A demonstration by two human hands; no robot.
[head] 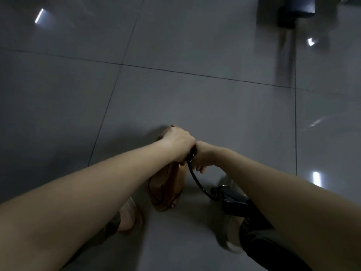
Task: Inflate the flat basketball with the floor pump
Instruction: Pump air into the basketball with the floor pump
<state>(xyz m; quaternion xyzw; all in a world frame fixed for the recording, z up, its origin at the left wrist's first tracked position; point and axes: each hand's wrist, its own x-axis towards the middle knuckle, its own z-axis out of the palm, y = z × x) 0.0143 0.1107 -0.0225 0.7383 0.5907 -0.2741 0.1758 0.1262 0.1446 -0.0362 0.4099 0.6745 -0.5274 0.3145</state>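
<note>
A flat, folded orange basketball [166, 186] with black seams stands on its edge on the grey floor between my feet. My left hand [178, 143] grips its top edge. Pressed against it, my right hand [203, 155] pinches the end of the pump's black hose [195, 178] at the ball's top; the hose tip is hidden between my hands. The hose curves down and right to the floor pump's black base [232, 200], which lies under my right forearm beside my right foot.
My left foot [129, 214] in a sandal is left of the ball, and my right shoe [230, 239] is beside the pump. A dark piece of furniture [293, 10] stands at the far right. Glossy grey tiles spread ahead and to the left.
</note>
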